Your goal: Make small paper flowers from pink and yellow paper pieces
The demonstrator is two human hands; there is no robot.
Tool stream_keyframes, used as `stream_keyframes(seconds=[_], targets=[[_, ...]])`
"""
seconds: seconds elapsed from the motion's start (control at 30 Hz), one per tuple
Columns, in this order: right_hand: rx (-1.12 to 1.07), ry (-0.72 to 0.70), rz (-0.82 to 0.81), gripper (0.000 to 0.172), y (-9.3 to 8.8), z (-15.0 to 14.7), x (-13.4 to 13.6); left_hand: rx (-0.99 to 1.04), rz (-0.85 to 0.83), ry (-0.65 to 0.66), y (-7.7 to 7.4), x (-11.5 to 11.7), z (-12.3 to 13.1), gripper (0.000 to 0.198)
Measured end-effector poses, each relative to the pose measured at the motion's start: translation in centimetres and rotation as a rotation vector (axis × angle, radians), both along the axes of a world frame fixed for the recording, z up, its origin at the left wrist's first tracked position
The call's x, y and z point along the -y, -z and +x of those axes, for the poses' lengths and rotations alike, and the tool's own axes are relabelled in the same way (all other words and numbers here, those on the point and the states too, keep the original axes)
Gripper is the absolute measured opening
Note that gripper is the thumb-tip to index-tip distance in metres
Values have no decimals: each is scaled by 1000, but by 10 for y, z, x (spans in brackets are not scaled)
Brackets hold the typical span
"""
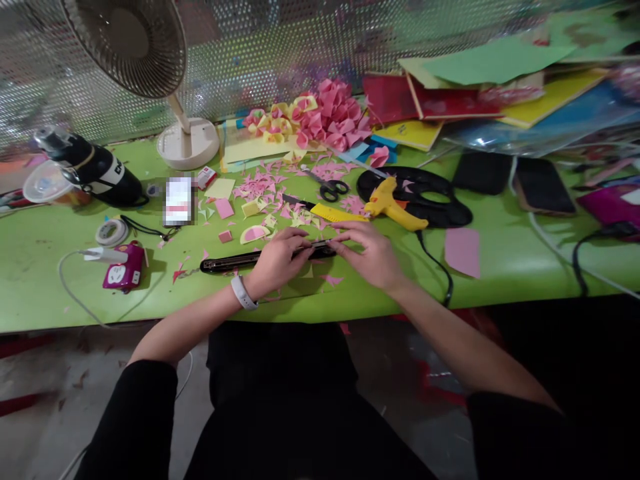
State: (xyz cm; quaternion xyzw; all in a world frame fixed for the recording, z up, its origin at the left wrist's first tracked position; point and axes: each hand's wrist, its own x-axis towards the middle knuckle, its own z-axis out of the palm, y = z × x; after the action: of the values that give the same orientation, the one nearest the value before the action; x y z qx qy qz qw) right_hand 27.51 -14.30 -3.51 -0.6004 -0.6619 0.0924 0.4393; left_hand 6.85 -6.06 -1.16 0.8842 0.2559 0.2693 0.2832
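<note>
My left hand [278, 261] rests with curled fingers on a long black tool [227, 263] that lies flat near the front edge of the green table [40, 293]. My right hand [367, 253] lies beside it, fingers stretched toward the tool's right end and touching it. A piece of yellow paper [306, 273] shows under my hands. A white band sits on my left wrist. Whether the left fingers grip the tool or only press on it is unclear.
Pink and yellow paper scraps [260, 183], scissors [327, 187], a yellow ruler [336, 215] and a yellow glue gun [393, 207] lie behind my hands. A fan [150, 60], black bottle [97, 170], magenta plug adapter [123, 269], folded paper flowers [327, 113], coloured card stacks [475, 87] and phones [543, 187] surround them.
</note>
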Motion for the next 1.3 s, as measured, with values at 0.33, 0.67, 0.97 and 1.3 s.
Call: stream_keyframes(seconds=[0.33,0.67,0.97,1.3], targets=[[-22,-50,50,16,-9,-3,-2,223,-80,-31,2,-2,1,13],[-78,-121,55,15,-31,1,-3,268,-90,119,-8,-3,-6,18],[71,-343,-133,31,-48,6,-11,280,-46,194,-3,-1,-9,16],[293,-319,-63,25,-37,21,-22,134,14,7,-7,-11,-22,19]])
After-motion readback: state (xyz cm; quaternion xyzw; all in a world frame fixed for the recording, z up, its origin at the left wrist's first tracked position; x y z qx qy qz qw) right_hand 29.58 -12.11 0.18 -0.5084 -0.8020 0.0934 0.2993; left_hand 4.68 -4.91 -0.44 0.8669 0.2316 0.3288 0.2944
